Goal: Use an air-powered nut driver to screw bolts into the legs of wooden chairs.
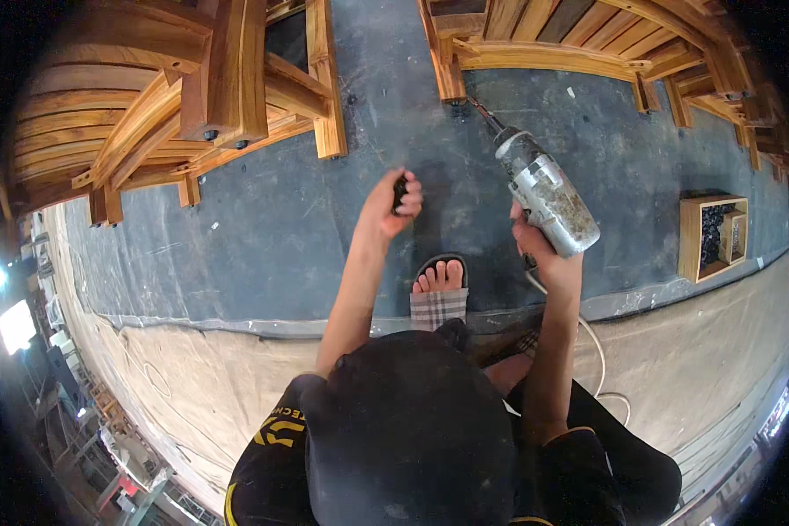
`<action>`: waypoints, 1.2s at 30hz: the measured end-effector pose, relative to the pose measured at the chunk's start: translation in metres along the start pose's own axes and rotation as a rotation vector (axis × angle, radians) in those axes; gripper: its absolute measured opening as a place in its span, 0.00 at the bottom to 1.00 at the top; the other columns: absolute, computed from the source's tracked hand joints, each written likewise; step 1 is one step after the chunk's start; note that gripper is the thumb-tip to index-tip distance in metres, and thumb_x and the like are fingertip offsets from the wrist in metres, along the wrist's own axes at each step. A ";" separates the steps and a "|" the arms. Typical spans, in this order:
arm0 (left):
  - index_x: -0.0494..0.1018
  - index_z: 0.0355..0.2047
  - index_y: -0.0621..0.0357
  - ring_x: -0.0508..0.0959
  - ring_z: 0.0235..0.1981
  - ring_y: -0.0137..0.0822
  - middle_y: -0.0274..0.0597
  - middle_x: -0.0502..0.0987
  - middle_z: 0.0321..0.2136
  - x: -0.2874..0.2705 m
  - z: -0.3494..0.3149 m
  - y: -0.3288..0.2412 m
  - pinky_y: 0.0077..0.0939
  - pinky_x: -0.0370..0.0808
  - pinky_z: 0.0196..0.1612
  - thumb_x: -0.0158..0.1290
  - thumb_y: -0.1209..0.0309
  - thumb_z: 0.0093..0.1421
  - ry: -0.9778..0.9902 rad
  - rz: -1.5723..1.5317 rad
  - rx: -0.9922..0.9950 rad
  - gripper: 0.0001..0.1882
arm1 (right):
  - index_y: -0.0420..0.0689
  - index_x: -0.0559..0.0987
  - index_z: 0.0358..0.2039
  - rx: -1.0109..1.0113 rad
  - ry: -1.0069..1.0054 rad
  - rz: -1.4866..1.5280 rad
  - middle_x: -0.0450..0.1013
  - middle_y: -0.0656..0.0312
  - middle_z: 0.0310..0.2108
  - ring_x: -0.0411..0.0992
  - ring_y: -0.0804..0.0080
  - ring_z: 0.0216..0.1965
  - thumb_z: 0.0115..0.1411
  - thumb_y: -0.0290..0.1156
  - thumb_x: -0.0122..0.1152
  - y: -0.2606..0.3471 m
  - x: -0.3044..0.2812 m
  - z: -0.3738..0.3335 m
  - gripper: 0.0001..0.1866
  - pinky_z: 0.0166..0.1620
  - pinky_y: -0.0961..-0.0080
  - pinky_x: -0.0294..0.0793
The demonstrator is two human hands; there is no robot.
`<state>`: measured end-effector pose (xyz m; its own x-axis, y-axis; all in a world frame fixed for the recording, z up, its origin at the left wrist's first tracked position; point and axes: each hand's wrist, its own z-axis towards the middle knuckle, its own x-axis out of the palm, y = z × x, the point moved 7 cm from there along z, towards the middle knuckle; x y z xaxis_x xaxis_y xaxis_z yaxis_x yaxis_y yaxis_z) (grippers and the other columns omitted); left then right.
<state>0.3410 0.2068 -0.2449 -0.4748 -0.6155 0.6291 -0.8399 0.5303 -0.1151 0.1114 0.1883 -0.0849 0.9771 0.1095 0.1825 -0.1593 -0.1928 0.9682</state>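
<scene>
My right hand [542, 241] is wrapped round the grip of a worn silver air screwdriver [552, 197] with a hose at its handle. Its long bit [484, 112] points away from me, up and left. The tip is right beside the foot of a wooden leg [451, 81], and I cannot tell whether they touch. My left hand [389, 207] hovers left of the tool, fingers curled around small black parts [401, 194]. Their exact kind is mostly hidden by the fingers. Dark round glides [210, 135] show on the end of another wooden leg [230, 88] at the far left.
Slatted wooden furniture [105, 96] lies on its side at left, with more [543, 57] at far right. An open wooden box [691, 237] of small black parts sits on the dark mat [263, 254] at right. A pale air hose [598, 346] trails past my right forearm.
</scene>
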 end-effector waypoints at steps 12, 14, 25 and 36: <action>0.75 0.41 0.65 0.73 0.50 0.53 0.60 0.74 0.44 0.062 0.058 -0.141 0.43 0.69 0.52 0.48 0.54 0.59 -0.865 1.604 0.649 0.24 | 0.39 0.78 0.36 0.049 -0.018 -0.043 0.77 0.64 0.30 0.73 0.80 0.29 0.46 0.19 0.65 -0.016 0.001 0.000 0.14 0.31 0.83 0.72; 0.75 0.42 0.65 0.73 0.49 0.53 0.59 0.73 0.45 0.069 0.060 -0.137 0.43 0.70 0.51 0.48 0.53 0.59 -0.879 1.662 0.611 0.25 | 0.38 0.79 0.36 0.013 -0.039 -0.070 0.78 0.62 0.31 0.75 0.78 0.32 0.46 0.20 0.65 -0.016 -0.002 -0.001 0.13 0.35 0.81 0.73; 0.74 0.43 0.67 0.74 0.48 0.56 0.62 0.73 0.45 0.075 0.060 -0.135 0.43 0.70 0.51 0.48 0.61 0.54 -0.822 1.685 0.579 0.23 | 0.38 0.79 0.31 0.089 -0.028 -0.109 0.77 0.63 0.28 0.75 0.78 0.30 0.45 0.22 0.67 -0.015 0.001 0.001 0.10 0.34 0.81 0.73; 0.68 0.38 0.65 0.58 0.13 0.19 0.26 0.58 0.15 0.132 -0.023 -0.048 0.12 0.53 0.12 0.47 0.64 0.64 0.294 0.326 0.218 0.13 | 0.37 0.78 0.31 -0.082 0.064 -0.285 0.77 0.61 0.27 0.74 0.78 0.28 0.45 0.25 0.68 -0.004 0.010 0.002 0.12 0.33 0.79 0.72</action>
<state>0.3249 0.1137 -0.1388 -0.6540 -0.2303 0.7206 -0.7104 0.5143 -0.4804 0.1221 0.1881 -0.0872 0.9736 0.2096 -0.0905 0.1064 -0.0661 0.9921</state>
